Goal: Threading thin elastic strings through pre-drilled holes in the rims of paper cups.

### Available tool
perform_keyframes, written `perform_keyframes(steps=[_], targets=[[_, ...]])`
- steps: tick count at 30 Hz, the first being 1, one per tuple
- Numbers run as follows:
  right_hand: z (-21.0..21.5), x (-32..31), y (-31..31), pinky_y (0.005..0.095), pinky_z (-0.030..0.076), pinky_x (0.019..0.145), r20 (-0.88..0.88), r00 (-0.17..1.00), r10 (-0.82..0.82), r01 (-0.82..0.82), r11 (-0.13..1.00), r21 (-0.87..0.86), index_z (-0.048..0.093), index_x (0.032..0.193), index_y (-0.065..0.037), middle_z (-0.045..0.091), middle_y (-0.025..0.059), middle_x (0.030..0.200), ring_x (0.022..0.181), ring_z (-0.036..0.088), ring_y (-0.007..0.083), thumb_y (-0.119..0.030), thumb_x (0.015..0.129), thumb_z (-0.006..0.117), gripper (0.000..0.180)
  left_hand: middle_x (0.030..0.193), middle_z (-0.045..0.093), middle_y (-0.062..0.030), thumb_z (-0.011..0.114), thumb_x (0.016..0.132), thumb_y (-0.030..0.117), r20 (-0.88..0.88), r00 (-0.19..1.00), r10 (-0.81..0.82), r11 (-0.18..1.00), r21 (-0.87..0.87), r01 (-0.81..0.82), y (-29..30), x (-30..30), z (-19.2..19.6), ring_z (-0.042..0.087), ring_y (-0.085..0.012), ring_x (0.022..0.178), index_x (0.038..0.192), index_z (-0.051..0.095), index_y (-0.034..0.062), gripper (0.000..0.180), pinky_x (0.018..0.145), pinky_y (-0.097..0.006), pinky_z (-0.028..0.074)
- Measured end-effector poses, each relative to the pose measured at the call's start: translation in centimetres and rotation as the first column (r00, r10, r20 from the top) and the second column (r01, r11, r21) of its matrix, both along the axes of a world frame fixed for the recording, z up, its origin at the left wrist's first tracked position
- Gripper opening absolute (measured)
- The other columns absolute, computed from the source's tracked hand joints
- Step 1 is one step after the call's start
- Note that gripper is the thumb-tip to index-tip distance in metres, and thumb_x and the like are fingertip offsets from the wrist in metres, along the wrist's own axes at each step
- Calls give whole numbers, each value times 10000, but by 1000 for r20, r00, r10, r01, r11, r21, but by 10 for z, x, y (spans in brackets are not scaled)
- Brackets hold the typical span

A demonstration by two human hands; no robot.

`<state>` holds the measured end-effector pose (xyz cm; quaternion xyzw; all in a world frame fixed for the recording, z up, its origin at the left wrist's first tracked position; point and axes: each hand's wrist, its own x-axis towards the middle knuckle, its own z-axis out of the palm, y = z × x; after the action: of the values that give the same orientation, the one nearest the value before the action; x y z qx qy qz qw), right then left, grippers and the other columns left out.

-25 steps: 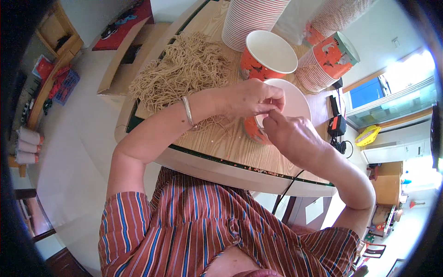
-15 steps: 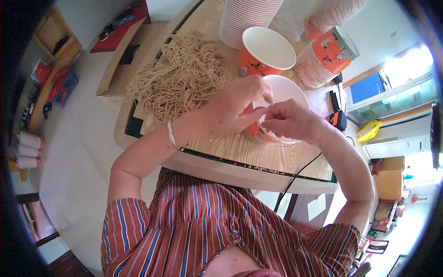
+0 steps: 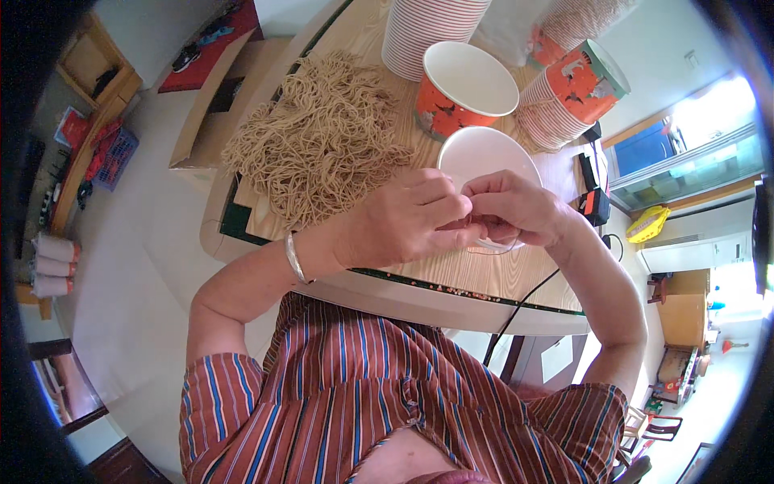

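Observation:
My left hand [image 3: 409, 218] and my right hand [image 3: 520, 208] meet over the near rim of a white-lined paper bucket [image 3: 488, 153]. Fingers of both hands are pinched together, and a thin pale string [image 3: 501, 252] hangs in a loop below the right fingers. The left fingertips and the string's other end are hidden between the hands. Just beyond stands another paper bucket [image 3: 451, 117], orange outside and white inside. Left of it, near my left hand, a loose heap of tan cords [image 3: 322, 141] is spread on the wooden table [image 3: 403, 258].
A tall stack of paper buckets [image 3: 435, 32] rises at the back, with an orange-printed stack [image 3: 568, 97] lying to the right. Beside the table's left edge stands an open cardboard box [image 3: 214, 121]. A black cable [image 3: 528, 294] runs over the front edge, near a black-orange device [image 3: 595, 206].
My left hand has dropped toward me and its raised fingers have curled in. Both hands now press closer together, baring more of the near bucket's inside.

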<state>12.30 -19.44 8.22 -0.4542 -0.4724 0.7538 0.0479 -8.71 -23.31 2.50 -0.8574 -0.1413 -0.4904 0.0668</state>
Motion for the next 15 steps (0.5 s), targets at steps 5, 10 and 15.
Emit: perform_keyframes(steps=[5, 10, 15], targets=[[-3, -1, 1, 201, 278, 353, -19, 1000, 14, -14, 1000, 12, 634, 854, -14, 565, 37, 643, 425, 432, 49, -94, 929, 559, 132, 835, 526, 0, 718, 715, 180, -94, 995, 23, 998, 57, -18, -1, -5, 9, 563, -173, 808, 865, 673, 105, 174, 736, -315, 501], [-8, -2, 4, 198, 283, 352, 32, 999, 27, -29, 998, 52, 632, 858, -25, 575, 39, 649, 424, 437, 46, -138, 955, 543, 174, 877, 551, -28, 657, 716, 147, -299, 953, 43, 999, 24, -38, 2, -5, 15, 574, -202, 864, 897, 666, 54, 204, 834, -349, 508], [-8, 0, 6, 197, 280, 351, -28, 999, 31, -31, 1000, 4, 633, 911, -28, 579, 32, 660, 423, 429, 43, -155, 958, 556, 156, 824, 510, -17, 647, 722, 150, -336, 942, 22, 1000, 20, -16, 6, 0, 27, 563, -184, 832, 854, 614, 78, 153, 812, -332, 489]])
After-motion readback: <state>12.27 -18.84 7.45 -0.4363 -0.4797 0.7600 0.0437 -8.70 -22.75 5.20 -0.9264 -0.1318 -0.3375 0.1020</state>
